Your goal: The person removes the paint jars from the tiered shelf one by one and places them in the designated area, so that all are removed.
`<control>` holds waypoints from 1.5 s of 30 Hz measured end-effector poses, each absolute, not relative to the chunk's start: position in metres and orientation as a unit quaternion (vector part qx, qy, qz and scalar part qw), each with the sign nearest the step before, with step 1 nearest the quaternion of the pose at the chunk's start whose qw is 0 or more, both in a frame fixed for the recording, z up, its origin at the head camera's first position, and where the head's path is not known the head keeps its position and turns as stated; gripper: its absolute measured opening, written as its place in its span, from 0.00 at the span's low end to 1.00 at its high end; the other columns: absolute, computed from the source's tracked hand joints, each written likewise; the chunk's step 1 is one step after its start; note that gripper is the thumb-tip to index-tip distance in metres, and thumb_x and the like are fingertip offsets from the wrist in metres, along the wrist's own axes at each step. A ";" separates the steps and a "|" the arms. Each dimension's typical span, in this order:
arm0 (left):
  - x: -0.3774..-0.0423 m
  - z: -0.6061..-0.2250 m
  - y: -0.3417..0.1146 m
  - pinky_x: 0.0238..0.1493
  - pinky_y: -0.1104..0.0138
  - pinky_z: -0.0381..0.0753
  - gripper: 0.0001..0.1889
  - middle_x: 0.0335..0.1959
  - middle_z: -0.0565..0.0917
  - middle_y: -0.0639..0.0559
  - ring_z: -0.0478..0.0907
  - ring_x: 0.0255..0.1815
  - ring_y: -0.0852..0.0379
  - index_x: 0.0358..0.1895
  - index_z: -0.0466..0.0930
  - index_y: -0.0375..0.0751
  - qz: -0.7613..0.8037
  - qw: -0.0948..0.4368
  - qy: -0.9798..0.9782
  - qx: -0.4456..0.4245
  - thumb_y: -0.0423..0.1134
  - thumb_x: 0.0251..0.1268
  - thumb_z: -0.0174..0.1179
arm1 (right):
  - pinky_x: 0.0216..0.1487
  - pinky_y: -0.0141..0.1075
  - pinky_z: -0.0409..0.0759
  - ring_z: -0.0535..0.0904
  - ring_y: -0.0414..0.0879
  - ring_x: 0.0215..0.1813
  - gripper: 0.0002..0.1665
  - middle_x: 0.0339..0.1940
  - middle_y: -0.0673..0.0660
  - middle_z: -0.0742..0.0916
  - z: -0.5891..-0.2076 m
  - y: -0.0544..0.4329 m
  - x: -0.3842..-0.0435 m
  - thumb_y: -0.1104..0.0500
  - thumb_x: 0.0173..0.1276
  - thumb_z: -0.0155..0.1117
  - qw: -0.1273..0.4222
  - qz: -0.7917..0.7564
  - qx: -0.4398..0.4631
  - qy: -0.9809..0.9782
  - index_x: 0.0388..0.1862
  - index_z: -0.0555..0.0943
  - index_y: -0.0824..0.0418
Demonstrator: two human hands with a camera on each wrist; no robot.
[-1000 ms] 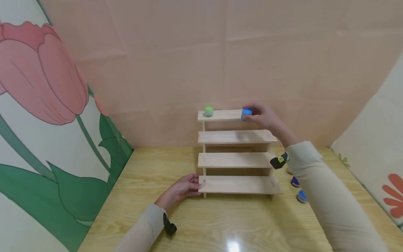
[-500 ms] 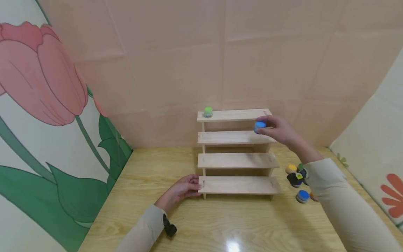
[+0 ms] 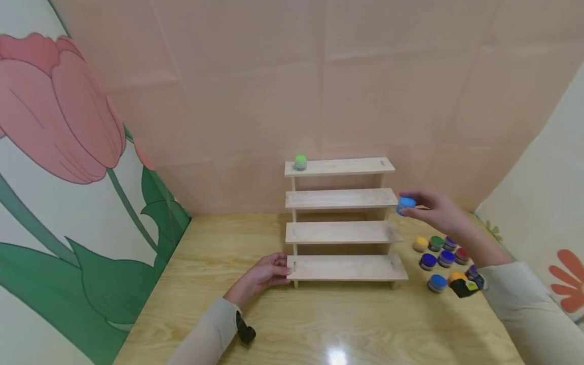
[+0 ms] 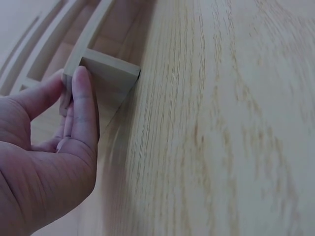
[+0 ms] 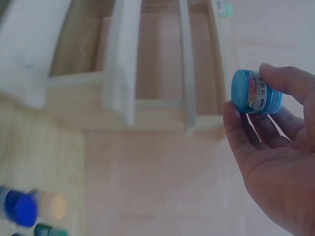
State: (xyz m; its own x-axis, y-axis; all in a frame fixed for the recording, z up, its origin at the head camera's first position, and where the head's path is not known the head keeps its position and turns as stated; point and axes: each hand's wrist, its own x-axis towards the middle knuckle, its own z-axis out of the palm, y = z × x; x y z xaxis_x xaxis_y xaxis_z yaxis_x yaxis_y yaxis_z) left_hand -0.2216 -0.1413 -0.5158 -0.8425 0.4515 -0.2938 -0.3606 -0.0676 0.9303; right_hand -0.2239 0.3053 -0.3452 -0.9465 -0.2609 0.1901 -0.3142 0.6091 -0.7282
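My right hand [image 3: 438,209] holds a small light-blue paint jar [image 3: 406,205] between thumb and fingers, in the air beside the right end of a four-tier wooden shelf. The right wrist view shows the label on this jar [image 5: 257,93] and its sideways tilt. At the lowest board [image 3: 349,267] of the stepped shelf, my left hand [image 3: 266,272] pinches the left end. In the left wrist view, thumb and fingers [image 4: 82,105] grip that board's corner from either side. One green-lidded jar [image 3: 300,162] stands at the left of the top board.
On the table [image 3: 274,324], right of the shelf, several jars are grouped: yellow [image 3: 421,244], green [image 3: 436,243], red [image 3: 462,256], purple [image 3: 428,261] and blue [image 3: 437,284]. A pinkish-brown sheet [image 3: 255,101] covers the wall behind. Painted side walls flank the table.
My right hand has carried the light-blue jar from above the top board rightward and down, past the shelf's right end. The jars on the table now show more fully. My left hand stays put.
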 end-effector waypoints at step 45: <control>-0.221 -0.517 -0.140 0.37 0.68 0.89 0.31 0.45 0.77 0.47 0.83 0.38 0.55 0.72 0.62 0.27 0.734 0.260 0.627 0.026 0.23 0.66 0.61 | 0.47 0.27 0.84 0.72 0.19 0.55 0.26 0.56 0.23 0.75 -0.481 0.409 -0.119 0.59 0.76 0.62 -0.087 0.468 0.111 -0.873 0.68 0.73 0.68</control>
State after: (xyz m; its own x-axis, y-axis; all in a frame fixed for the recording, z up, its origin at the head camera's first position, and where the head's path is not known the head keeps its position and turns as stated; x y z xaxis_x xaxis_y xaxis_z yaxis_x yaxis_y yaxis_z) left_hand -0.2210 -0.1396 -0.5168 -0.8637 0.4135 -0.2883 -0.3491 -0.0781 0.9338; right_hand -0.1190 0.4092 -0.4807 -0.9604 -0.2746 -0.0479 -0.1121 0.5380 -0.8355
